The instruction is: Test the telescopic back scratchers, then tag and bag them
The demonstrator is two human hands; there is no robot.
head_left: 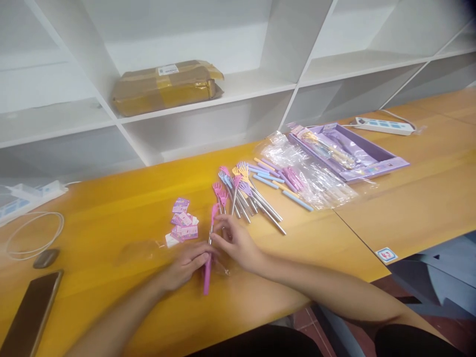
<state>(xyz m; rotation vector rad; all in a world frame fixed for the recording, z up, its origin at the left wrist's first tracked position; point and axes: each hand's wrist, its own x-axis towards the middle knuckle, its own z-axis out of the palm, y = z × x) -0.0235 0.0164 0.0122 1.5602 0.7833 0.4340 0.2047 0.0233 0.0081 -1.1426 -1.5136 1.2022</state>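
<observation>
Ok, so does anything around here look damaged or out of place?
The taped cardboard box on the shelf looks battered: its right end is crumpled and ragged. On the table, the small printed cards just beyond the left hand lie in an untidy pile.

At the back of the wooden table (111, 198), a white shelving unit (260, 88) is seen, divided into compartments by upright panels. On one of its boards a cardboard parcel (148, 94) is set, wrapped in shiny brown tape and marked with a white label (168, 69). Near the far right edge, a white power strip (385, 126) is placed; another strip (33, 201) is seen at the far left, with a white cable (62, 225) looped below it. Beside the loop a small dark case (46, 258) is laid, and nearer, a dark phone (31, 315). At the front edge, a numbered sticker (386, 255) is stuck. Reddish floor tiles (307, 320) are glimpsed below.
</observation>
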